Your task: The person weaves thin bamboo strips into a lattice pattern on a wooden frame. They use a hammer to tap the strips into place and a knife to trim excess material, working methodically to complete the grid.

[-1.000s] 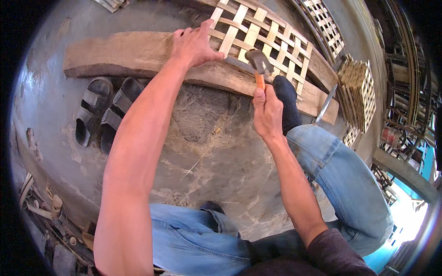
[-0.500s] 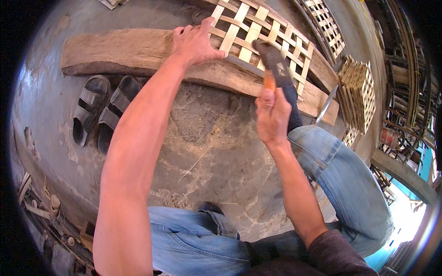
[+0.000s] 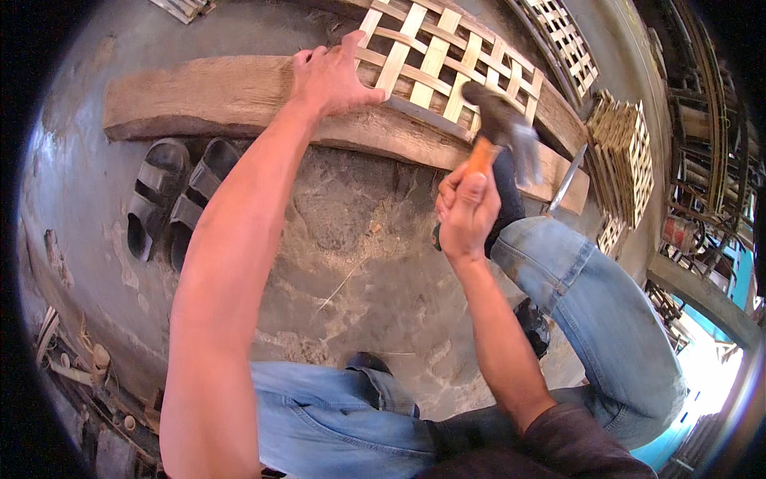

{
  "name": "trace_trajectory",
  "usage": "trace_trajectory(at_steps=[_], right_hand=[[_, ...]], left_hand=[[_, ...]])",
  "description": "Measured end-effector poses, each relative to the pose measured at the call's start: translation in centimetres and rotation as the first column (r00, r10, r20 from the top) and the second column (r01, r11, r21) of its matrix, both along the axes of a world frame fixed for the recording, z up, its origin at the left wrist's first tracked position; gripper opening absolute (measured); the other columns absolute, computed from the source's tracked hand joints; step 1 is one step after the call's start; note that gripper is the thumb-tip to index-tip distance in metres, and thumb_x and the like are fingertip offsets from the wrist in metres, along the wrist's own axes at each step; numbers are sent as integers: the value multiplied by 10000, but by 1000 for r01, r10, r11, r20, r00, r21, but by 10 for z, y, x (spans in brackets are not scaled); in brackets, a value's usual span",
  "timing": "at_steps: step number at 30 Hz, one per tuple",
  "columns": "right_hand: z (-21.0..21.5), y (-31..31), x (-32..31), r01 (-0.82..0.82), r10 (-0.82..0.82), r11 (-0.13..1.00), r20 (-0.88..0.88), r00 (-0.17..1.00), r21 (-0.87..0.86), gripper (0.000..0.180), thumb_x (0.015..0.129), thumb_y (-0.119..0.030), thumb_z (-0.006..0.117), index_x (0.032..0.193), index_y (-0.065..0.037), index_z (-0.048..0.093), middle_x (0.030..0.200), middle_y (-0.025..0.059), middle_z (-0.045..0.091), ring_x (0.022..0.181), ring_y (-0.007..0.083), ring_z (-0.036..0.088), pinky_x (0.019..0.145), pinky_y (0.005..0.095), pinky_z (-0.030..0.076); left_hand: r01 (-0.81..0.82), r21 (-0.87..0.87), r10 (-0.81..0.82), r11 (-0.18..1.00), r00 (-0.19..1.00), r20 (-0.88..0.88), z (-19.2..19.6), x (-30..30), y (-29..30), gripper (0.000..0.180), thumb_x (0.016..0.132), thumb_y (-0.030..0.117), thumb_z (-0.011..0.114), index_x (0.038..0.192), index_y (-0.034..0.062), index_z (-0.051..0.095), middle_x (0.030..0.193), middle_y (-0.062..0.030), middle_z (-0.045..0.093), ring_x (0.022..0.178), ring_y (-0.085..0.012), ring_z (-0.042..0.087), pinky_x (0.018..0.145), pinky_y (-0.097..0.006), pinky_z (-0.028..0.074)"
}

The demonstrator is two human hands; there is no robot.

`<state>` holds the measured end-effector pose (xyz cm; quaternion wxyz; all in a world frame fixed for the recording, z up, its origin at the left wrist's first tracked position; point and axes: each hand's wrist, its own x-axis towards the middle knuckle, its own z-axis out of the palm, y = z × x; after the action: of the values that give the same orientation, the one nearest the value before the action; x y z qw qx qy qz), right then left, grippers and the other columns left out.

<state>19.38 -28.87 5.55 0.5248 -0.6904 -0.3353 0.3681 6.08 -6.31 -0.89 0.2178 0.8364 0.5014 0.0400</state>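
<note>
A woven lattice panel of pale flat strips (image 3: 433, 67) lies over thick wooden planks (image 3: 199, 89). My left hand (image 3: 327, 82) grips its left end, thumb at the near corner and fingers spread along the side edge and plank. In my right hand (image 3: 465, 209) is a hammer (image 3: 481, 160) with an orange handle, my fingers wrapped round it. Its dark head is smeared by motion and stands over the panel's near right part. Whether the head touches the strips, I cannot tell. My dark-covered foot (image 3: 504, 188) is beside the hammer, against the near plank.
A blade (image 3: 568, 180) leans at the plank's right end. Farther right stands a stack of woven panels (image 3: 622, 156), with another lattice panel (image 3: 565, 36) beyond. Black sandals (image 3: 159, 188) sit on the concrete floor left of my forearm. Clutter (image 3: 92, 367) lines the lower left.
The hammer has moved to the right and slightly nearer, its head tilting right. My right hand has shifted a little left and turned. The left hand stays at the panel's end.
</note>
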Motion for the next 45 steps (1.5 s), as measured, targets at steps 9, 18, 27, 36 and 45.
trace_trajectory(at_steps=[9, 18, 27, 36, 45], right_hand=[[-43, -1, 8, 40, -39, 999, 9, 999, -38, 534, 1041, -543, 438, 1021, -26, 572, 660, 54, 539, 558, 156, 515, 511, 326, 401], [-13, 3, -9, 71, -59, 993, 129, 990, -93, 568, 1048, -551, 418, 874, -21, 520, 681, 35, 504, 602, 130, 511, 513, 319, 412], [-1, 11, 2, 42, 2, 989, 303, 953, -141, 541, 1072, -485, 394, 862, -10, 544, 665, 78, 540, 573, 201, 524, 530, 359, 428], [0, 26, 5, 42, 92, 939, 366, 926, -342, 549, 1070, -454, 377, 989, 43, 598, 763, 288, 609, 808, 512, 622, 698, 539, 466], [-10, 31, 18, 26, 79, 952, 325, 942, -307, 528, 1068, -447, 378, 945, 26, 578, 751, 280, 608, 768, 524, 605, 681, 560, 445]], left_hand=[[2, -40, -3, 999, 1000, -23, 2, -1, 6, 1085, 663, 626, 773, 1517, 155, 299, 1306, -130, 654, 1226, -326, 563, 1099, -485, 294], [18, -21, -19, 1000, 1000, -23, 1, 1, 5, 1093, 653, 627, 768, 1521, 156, 298, 1282, -131, 668, 1192, -326, 585, 1081, -467, 309], [36, 47, -34, 998, 999, -35, -4, 3, 11, 1079, 650, 666, 761, 1505, 187, 310, 1261, -145, 669, 1155, -355, 623, 1028, -499, 366], [35, 23, -34, 999, 999, -29, -1, 6, 9, 1092, 656, 654, 770, 1525, 194, 296, 1249, -146, 678, 1186, -344, 619, 1050, -493, 363], [35, -28, -36, 999, 999, -24, 3, 5, 13, 1095, 660, 650, 770, 1531, 177, 303, 1285, -153, 661, 1227, -325, 585, 1077, -472, 320]])
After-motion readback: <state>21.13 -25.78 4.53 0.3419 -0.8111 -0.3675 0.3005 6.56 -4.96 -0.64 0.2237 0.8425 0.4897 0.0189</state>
